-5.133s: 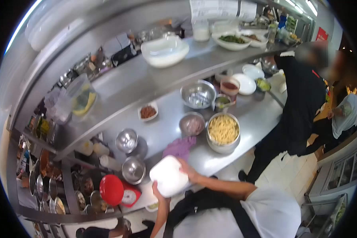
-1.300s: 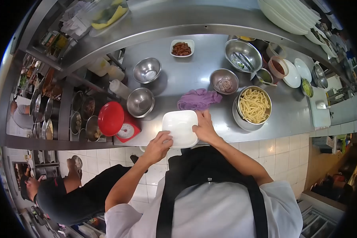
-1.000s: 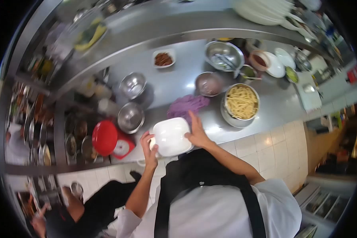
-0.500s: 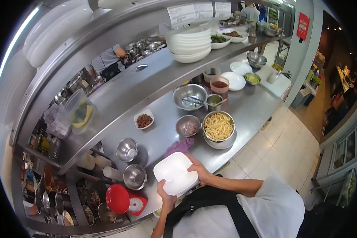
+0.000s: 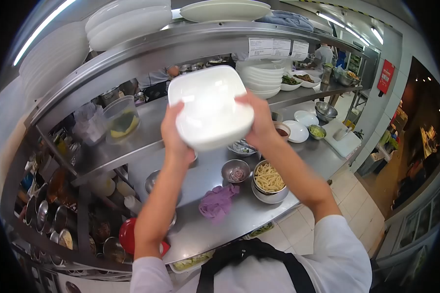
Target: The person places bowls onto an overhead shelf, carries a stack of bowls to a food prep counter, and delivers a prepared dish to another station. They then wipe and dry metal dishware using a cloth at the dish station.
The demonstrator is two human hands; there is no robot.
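A white, rounded-square dish (image 5: 210,105) is raised in front of the upper shelf; whether it is one dish or several stacked is hard to tell. My left hand (image 5: 175,133) grips its left side, thumb on the face. On the opposite side my right hand (image 5: 260,119) holds it the same way. Below, a crumpled purple cloth (image 5: 219,202) lies on the steel counter (image 5: 195,237). Beyond the cloth stands a metal bowl with sliced onion (image 5: 236,172), and to its right a bowl of thick yellow strips (image 5: 269,177). The raised dish hides part of the counter and shelf.
Stacked white bowls (image 5: 261,78) and filled dishes stand on the steel shelf (image 5: 95,163). Large plates (image 5: 225,10) sit higher up. At lower left is a red scale pan (image 5: 127,235). A white cutting board (image 5: 342,139) lies far right. People stand behind the shelf.
Both hands have lifted the white dish up and away from the counter's front edge to shelf height. My arms are now stretched forward, and the view has tilted up.
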